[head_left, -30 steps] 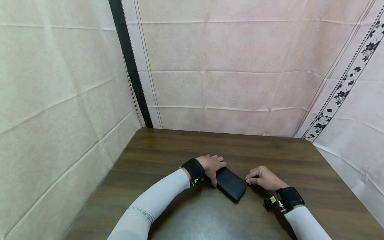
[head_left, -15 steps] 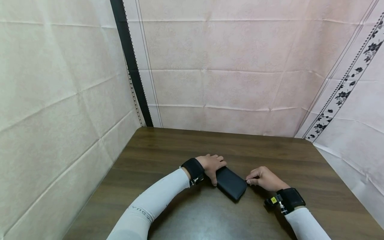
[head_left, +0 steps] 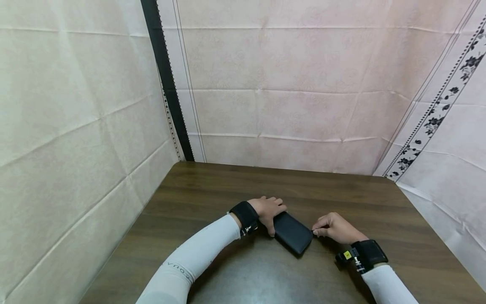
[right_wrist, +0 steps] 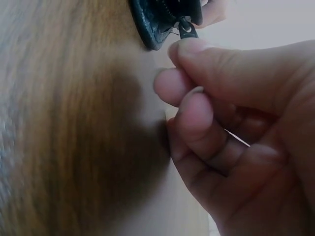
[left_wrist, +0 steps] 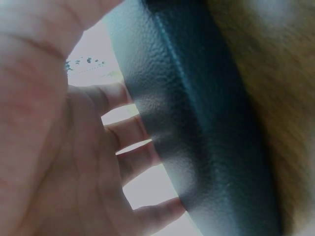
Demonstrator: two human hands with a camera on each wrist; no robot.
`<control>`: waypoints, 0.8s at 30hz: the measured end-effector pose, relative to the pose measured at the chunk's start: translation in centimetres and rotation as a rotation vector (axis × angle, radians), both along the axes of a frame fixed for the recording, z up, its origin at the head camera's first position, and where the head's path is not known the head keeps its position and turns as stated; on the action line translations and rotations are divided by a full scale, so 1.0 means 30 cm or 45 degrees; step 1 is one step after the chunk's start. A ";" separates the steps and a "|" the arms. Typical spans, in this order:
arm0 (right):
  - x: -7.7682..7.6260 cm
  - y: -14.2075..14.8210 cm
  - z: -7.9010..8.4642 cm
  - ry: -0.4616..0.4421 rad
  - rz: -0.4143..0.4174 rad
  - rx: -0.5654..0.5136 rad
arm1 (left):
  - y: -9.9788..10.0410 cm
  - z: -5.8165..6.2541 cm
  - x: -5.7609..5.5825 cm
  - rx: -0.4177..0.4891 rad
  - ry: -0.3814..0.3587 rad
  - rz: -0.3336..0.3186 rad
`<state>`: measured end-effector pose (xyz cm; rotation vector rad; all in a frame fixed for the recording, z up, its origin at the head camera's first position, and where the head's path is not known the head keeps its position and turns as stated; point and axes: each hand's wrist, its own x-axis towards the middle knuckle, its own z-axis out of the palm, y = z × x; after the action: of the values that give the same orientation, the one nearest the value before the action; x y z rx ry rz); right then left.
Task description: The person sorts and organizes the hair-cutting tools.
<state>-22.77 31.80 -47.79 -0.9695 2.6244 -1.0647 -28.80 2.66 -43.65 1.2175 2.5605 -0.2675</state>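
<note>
A black zip wallet (head_left: 293, 233) with a grained, leather-like surface lies slantwise on the wooden table. My left hand (head_left: 268, 212) grips its far-left end, thumb on the near side and fingers reaching over the far side. In the left wrist view those fingers (left_wrist: 130, 132) touch the edge of the wallet (left_wrist: 182, 113). At the opposite corner my right hand (head_left: 337, 228) pinches the zipper pull (right_wrist: 187, 30) between thumb and index finger. The right wrist view shows zipper teeth at the wallet's end (right_wrist: 147, 22); its inside is hidden.
The brown table (head_left: 228, 181) reaches back to a pale cloth wall (head_left: 288, 105). More cloth hangs at the left (head_left: 76, 126) and right, the right one with a black floral border (head_left: 433, 122). Each wrist wears a black strap (head_left: 367, 256) with a small camera.
Hardly anything differs. My right hand has shifted very slightly toward the right and nearer to me, still pinching the zipper pull. The left hand and the wallet stay in place.
</note>
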 end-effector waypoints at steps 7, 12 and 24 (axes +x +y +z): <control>-0.003 0.004 -0.001 -0.008 0.012 -0.006 | -0.002 -0.001 -0.002 0.004 -0.005 0.002; -0.001 0.006 0.006 -0.029 0.025 -0.025 | 0.000 -0.004 -0.008 0.005 -0.012 0.011; -0.002 0.019 0.000 -0.048 0.022 -0.036 | -0.007 -0.004 -0.005 0.035 -0.022 0.017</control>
<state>-22.82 32.38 -47.79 -0.9667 2.5730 -1.1080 -28.96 2.44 -43.78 1.2069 2.5645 -0.2192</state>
